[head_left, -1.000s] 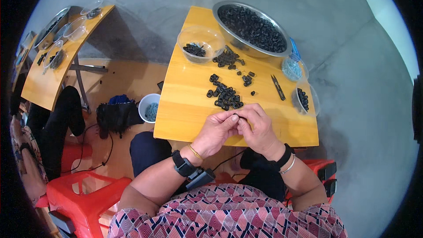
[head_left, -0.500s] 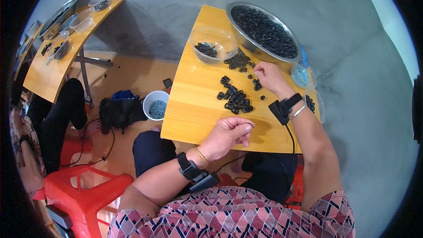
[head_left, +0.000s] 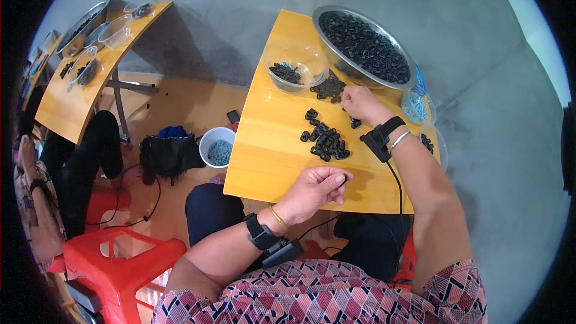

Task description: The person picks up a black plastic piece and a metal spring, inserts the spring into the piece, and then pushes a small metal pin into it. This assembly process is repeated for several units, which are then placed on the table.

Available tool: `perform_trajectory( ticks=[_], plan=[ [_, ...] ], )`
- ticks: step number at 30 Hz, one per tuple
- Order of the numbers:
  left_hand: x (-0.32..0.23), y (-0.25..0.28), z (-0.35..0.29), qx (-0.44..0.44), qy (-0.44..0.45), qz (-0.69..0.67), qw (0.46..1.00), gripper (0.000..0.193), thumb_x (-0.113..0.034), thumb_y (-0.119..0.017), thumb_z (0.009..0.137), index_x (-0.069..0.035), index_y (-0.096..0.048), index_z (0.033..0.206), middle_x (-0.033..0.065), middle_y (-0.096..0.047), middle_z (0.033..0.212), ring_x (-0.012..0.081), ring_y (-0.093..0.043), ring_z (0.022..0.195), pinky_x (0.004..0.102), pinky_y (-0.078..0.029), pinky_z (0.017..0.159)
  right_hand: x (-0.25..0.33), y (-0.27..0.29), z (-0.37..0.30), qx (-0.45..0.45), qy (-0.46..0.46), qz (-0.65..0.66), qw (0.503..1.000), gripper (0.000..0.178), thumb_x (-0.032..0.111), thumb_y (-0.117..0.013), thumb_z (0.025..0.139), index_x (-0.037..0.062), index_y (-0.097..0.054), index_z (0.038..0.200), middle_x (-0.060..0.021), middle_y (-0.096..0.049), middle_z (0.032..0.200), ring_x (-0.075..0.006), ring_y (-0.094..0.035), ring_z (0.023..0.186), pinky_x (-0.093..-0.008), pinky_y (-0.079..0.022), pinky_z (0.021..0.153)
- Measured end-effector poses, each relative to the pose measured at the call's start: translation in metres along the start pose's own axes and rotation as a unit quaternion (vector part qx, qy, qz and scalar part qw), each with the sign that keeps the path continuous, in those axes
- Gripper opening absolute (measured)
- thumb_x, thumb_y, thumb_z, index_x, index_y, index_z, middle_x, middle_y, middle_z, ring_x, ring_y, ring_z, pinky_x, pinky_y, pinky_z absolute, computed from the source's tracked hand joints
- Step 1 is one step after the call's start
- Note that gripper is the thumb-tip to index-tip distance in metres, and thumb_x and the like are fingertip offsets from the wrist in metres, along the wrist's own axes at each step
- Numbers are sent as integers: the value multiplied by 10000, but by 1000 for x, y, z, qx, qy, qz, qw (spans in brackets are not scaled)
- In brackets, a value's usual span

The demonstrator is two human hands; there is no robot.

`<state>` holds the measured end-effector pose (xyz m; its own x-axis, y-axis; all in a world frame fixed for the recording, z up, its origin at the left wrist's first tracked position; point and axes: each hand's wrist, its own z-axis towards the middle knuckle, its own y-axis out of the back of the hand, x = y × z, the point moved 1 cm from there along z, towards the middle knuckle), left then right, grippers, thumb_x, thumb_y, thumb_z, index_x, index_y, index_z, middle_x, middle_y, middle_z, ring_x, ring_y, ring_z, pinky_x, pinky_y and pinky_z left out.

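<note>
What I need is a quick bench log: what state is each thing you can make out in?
Left hand: pinching small black piece
Right hand: curled, grasp unclear
Metal bowl: uncovered, filled with black parts
Clear tub: uncovered, partly filled
White bucket: uncovered, partly filled
Black pile: loose on table
Red stool: upright

A: Any readable text in the head view?
B: None — no label, number or sign I can make out.
A: Black pieces (head_left: 327, 142) on the table (head_left: 258, 165)?
B: Too small to tell.
A: Black wrist units (head_left: 282, 254)?
B: Nothing legible on either.
A: Metal basin (head_left: 351, 69), clear tub (head_left: 290, 87), white bucket (head_left: 205, 144)?
B: Same — zero readable characters.
A: Shirt (head_left: 324, 291)?
B: Geometric pattern, not lettering.
</note>
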<state>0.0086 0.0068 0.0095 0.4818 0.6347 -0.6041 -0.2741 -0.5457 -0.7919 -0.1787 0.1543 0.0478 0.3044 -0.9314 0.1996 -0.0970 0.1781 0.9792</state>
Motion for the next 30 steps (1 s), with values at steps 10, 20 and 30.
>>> perform_trajectory(
  ticks=[10, 20, 30],
  plan=[
    [0, 7, 4, 46, -26, -57, 997, 241, -145, -405, 897, 0, -535, 1038, 21, -479, 746, 110, -453, 694, 266, -424, 667, 6, 26, -63, -56, 34, 269, 961, 59, 43, -489, 783, -10, -482, 810, -40, -518, 671, -108, -529, 586, -239, -443, 530],
    [3, 9, 4, 52, -29, -72, 996, 258, -140, -399, 897, 5, -516, 1075, 18, -461, 758, 111, -431, 708, 270, -401, 677, 33, 2, -148, -24, 8, 482, 876, 50, 53, -483, 829, 16, -474, 863, -11, -486, 726, -73, -482, 651, -217, -443, 587],
    [-1, 7, 7, 63, -55, -76, 994, 234, -121, -463, 869, -14, -525, 1068, 13, -501, 802, 100, -465, 738, 266, -418, 691, 48, 2, -163, -66, 26, 503, 862, 84, 18, -486, 827, 2, -508, 906, -22, -529, 796, -80, -511, 685, -211, -441, 618]
  ],
)
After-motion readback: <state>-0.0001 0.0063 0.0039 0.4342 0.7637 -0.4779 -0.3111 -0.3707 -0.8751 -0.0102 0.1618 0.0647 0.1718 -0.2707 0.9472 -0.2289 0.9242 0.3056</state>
